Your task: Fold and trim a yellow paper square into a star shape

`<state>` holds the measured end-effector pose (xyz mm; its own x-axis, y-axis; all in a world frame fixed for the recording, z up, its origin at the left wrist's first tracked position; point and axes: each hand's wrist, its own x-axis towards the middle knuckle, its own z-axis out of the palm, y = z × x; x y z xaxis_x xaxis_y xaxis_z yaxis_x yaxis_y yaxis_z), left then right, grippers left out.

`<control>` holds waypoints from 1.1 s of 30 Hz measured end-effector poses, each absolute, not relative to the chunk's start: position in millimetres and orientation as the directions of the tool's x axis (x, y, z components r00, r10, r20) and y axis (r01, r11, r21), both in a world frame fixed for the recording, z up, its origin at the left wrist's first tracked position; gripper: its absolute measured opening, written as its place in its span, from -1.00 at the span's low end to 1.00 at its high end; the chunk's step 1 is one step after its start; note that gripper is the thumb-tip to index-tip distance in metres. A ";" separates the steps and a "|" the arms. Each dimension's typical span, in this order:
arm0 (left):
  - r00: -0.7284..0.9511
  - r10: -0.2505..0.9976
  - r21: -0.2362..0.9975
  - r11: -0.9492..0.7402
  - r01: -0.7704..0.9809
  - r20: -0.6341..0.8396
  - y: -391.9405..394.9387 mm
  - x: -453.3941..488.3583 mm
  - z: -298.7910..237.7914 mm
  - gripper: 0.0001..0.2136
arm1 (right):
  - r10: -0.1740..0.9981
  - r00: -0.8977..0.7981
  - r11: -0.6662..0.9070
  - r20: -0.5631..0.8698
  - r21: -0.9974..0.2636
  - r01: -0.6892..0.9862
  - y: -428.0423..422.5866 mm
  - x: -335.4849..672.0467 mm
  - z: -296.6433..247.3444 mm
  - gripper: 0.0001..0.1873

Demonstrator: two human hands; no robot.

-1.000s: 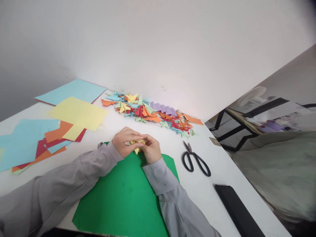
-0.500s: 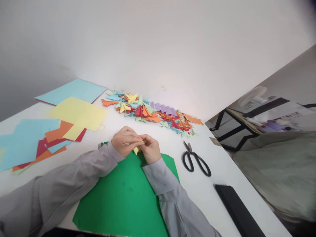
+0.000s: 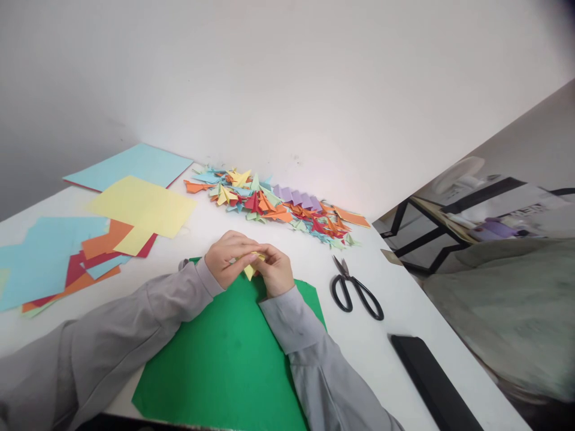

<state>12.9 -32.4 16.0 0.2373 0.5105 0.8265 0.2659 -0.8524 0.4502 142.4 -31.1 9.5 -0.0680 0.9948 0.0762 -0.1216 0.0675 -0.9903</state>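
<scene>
Paper [image 3: 248,273], yellow and folded, sits between two bare hands, above the far part of a green mat [image 3: 220,353]. Watching remotely through the head camera, I record the left hand [image 3: 230,257] with thumb and fingers pinched narrow on it. I record the right hand [image 3: 275,270] likewise, its fingertips meeting the left's at the same piece. Fingers cover most of the fold, so I cannot tell its full shape, nor whether either hand touches the mat. Grey sleeves [image 3: 148,311] cross the mat's two sides.

Beyond the hands, I note a pile of small planes [image 3: 265,206] in several colours near the wall [image 3: 287,90], with a row of purple folds [image 3: 299,197] along its rear. Scissors [image 3: 345,275] lie right of the mat on the white table [image 3: 381,353], blades slightly parted and pointing away. I find a black slab [image 3: 433,383] nearer, by the table's right edge. At left, a yellow sheet [image 3: 146,206] partly overlaps a blue sheet [image 3: 130,164].
</scene>
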 end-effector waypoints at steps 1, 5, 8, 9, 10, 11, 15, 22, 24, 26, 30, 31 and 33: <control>0.241 0.501 0.441 -0.858 0.263 0.831 -31.8 13.1 15.3 -0.79 | 0.995 -0.069 0.069 0.078 -0.990 -0.124 -31.1 142.3 9.9 -0.85; 0.262 0.455 0.385 -0.880 0.279 0.851 -29.8 13.6 13.7 -0.78 | 0.996 -0.061 0.055 0.064 -0.988 -0.141 -31.2 142.0 10.9 -0.83; 0.282 0.420 0.334 -0.891 0.306 0.862 -29.5 12.9 13.5 -0.79 | 0.997 -0.056 0.043 0.052 -0.988 -0.148 -31.6 141.1 11.1 -0.82; 0.285 0.410 0.318 -0.893 0.319 0.866 -29.6 12.6 13.6 -0.79 | 0.997 -0.057 0.039 0.048 -0.988 -0.149 -31.8 140.7 11.3 -0.81; 0.287 0.401 0.302 -0.893 0.334 0.870 -29.9 12.2 13.8 -0.80 | 0.997 -0.060 0.035 0.044 -0.988 -0.149 -32.1 140.1 11.4 -0.81; 0.291 0.394 0.286 -0.892 0.350 0.872 -30.2 11.9 14.2 -0.80 | 0.997 -0.064 0.030 0.040 -0.988 -0.150 -32.5 139.5 11.7 -0.81; 0.292 0.374 0.241 -0.883 0.403 0.880 -32.5 10.8 16.7 -0.84 | 0.996 -0.085 0.028 0.042 -0.987 -0.161 -34.8 136.8 13.5 -0.80; 0.198 0.391 0.274 -0.854 0.442 0.899 -34.6 8.9 21.6 -0.90 | 0.987 -0.134 0.060 0.083 -0.984 -0.171 -38.6 133.0 13.1 -0.82; 0.169 0.398 0.292 -0.849 0.440 0.902 -33.8 8.3 21.6 -0.90 | 0.985 -0.151 0.060 0.086 -0.984 -0.167 -39.3 132.4 12.6 -0.82; 0.143 0.420 0.324 -0.839 0.438 0.896 -32.9 7.8 21.1 -0.91 | 0.984 -0.164 0.050 0.075 -0.987 -0.155 -39.7 132.3 12.3 -0.82; 0.109 0.495 0.414 -0.812 0.412 0.862 -32.6 7.3 20.1 -0.88 | 0.990 -0.136 0.015 0.033 -0.992 -0.128 -38.6 134.2 11.8 -0.81; 0.106 0.517 0.440 -0.804 0.400 0.849 -33.1 7.3 20.1 -0.85 | 0.992 -0.123 0.007 0.023 -0.992 -0.128 -37.9 135.1 11.4 -0.80; 0.102 0.554 0.483 -0.790 0.378 0.826 -34.7 7.4 20.5 -0.82 | 0.995 -0.103 -0.011 0.003 -0.990 -0.140 -36.3 137.0 10.3 -0.79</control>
